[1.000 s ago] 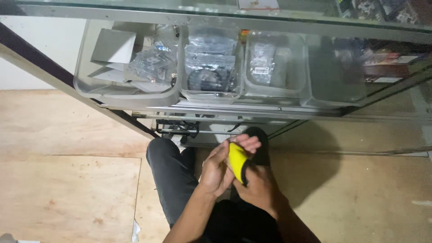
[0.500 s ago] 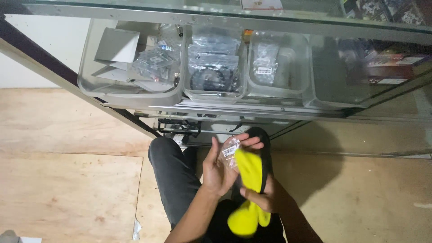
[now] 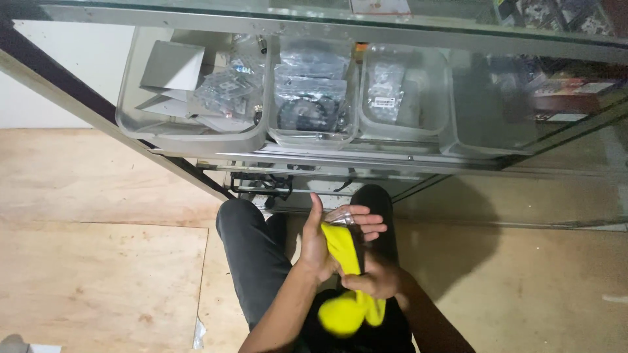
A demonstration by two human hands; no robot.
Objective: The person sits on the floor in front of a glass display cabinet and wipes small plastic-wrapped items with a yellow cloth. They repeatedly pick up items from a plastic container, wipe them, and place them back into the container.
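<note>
My left hand (image 3: 327,238) holds a small clear plastic bag (image 3: 341,216) against a yellow cloth (image 3: 345,278), fingers spread over its top. My right hand (image 3: 369,280) grips the yellow cloth lower down, just under the left hand. The cloth hangs down in a blurred bunch over my lap. Both hands are above my dark-trousered legs (image 3: 252,258), in front of a glass shelf unit.
A glass-topped shelf (image 3: 405,163) holds clear plastic bins: one with white boxes and bagged parts (image 3: 196,85), one with black cables in bags (image 3: 313,98), one with a small bagged item (image 3: 387,95). Light wooden floor (image 3: 98,261) lies left and right.
The yellow cloth, first folded tight between my hands, has unrolled and now hangs down. A small clear bag has come into view at my left fingertips.
</note>
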